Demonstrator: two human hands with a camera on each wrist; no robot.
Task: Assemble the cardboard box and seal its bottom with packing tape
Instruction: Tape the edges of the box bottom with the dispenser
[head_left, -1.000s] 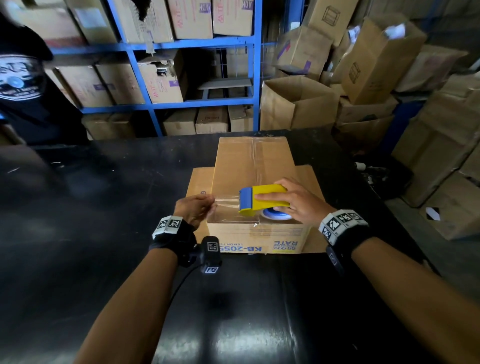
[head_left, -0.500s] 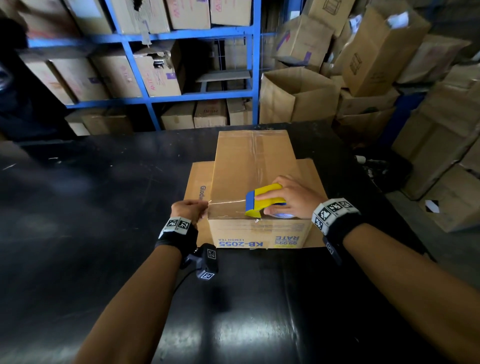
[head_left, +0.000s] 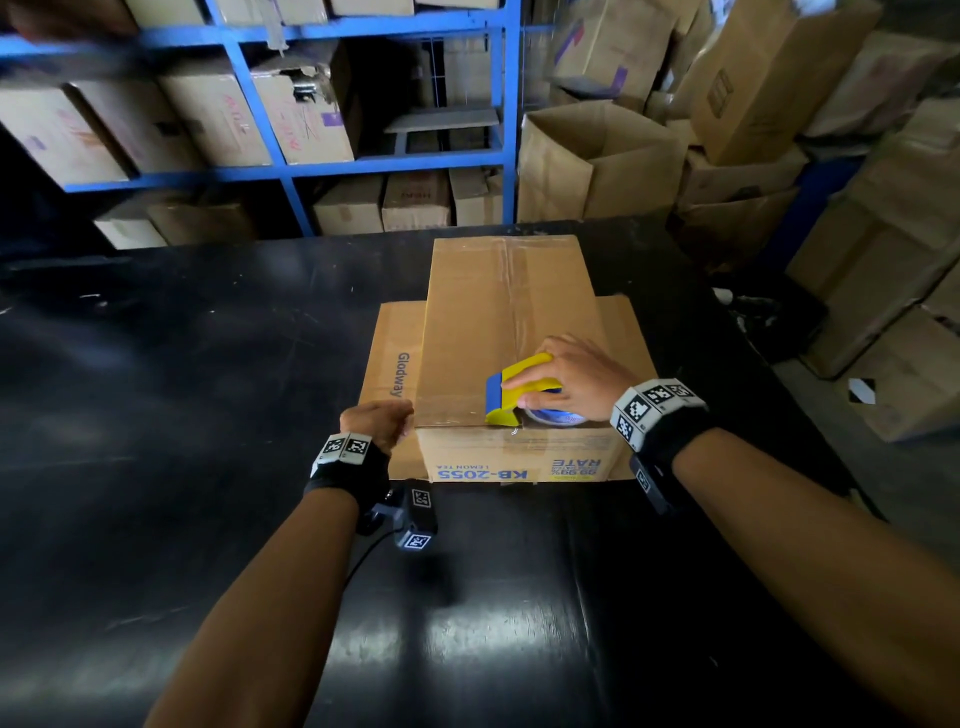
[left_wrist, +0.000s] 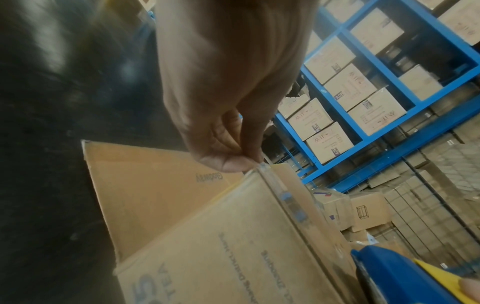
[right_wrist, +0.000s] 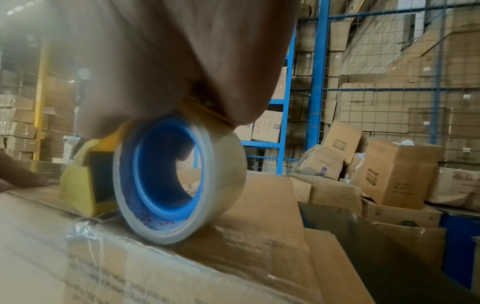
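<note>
A brown cardboard box (head_left: 506, 312) stands bottom-up on the black table (head_left: 208, 415), its lower flaps spread flat around it. A strip of clear tape runs down the middle seam. My right hand (head_left: 519, 393) grips a yellow and blue tape dispenser (head_left: 511, 389) pressed on the box's near top edge; its clear tape roll (right_wrist: 182, 179) rests on the cardboard. My left hand (head_left: 402, 422) is at the near left corner, thumb and finger pinching the free end of the tape (left_wrist: 261, 165) against that corner. Clear tape (head_left: 452, 415) stretches along the near edge between both hands.
Blue shelving (head_left: 504, 130) filled with cartons stands behind the table. An open carton (head_left: 597, 161) and a pile of boxes (head_left: 883, 260) crowd the right side. The table's right edge runs close to the box's right flap (head_left: 623, 332).
Both hands have come down: the tape stretched above the box a second ago now lies along the near top edge, the left hand at the corner, the dispenser lower and nearer.
</note>
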